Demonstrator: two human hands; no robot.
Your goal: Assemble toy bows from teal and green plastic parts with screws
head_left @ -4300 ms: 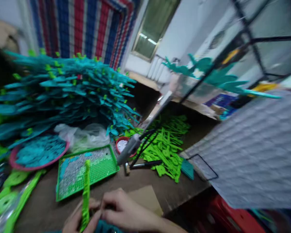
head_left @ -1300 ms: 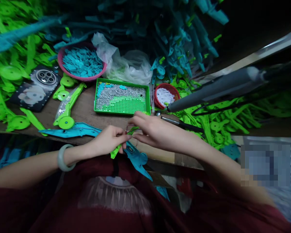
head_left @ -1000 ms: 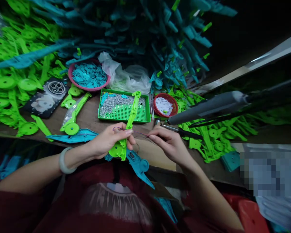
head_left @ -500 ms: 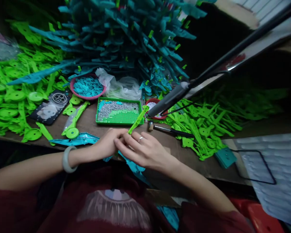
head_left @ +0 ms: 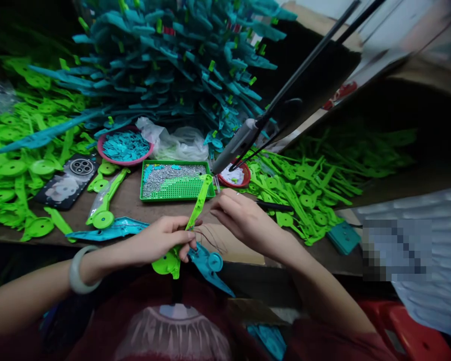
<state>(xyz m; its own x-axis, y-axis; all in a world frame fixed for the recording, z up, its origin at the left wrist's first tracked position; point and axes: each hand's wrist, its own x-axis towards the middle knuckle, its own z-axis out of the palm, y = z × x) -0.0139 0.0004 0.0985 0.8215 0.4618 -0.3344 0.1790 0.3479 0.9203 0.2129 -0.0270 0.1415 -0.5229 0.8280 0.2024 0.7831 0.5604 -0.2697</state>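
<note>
My left hand (head_left: 161, 239) is closed around a bright green plastic piece (head_left: 195, 210) with a round disc end, held upright at the near edge of the wooden table (head_left: 135, 198). Thin dark wires (head_left: 212, 239) trail from the piece. My right hand (head_left: 240, 218) hovers just right of it, fingers curled, thumb and forefinger pinched near the piece's upper half; what they hold is too small to see. A teal plastic piece (head_left: 210, 263) lies under both hands over the table edge.
A green tray (head_left: 175, 181) of small metal bits sits ahead. Beside it are a red bowl (head_left: 236, 176), a pink bowl of teal chips (head_left: 125, 147) and a phone (head_left: 65, 179). Green parts (head_left: 308, 190) and stacked teal parts (head_left: 180, 65) surround the table. A grey tool (head_left: 238, 143) hangs above.
My right hand has lifted off the left and moved right. The green piece now stands more upright in my left hand, and the wires hang loose below it.
</note>
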